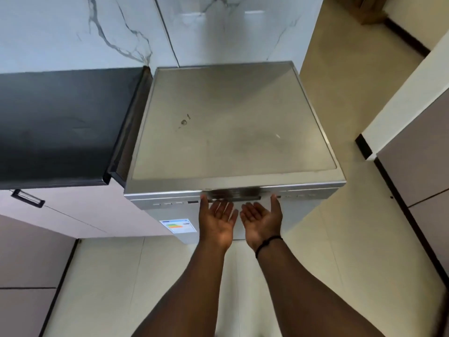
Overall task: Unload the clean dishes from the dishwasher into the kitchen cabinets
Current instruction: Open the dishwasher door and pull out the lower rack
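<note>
palms up, the left hand (pixel 217 221) and right hand (pixel 263 218) spread their fingers under the dishwasher (pixel 230 122) door handle (pixel 235 193), seemingly to pull it open; neither grips yet.

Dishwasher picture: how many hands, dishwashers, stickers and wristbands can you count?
Hands: 2, the left hand and the right hand
Dishwasher: 1
Sticker on its door: 1
Black wristband: 1
Total: 5
</note>
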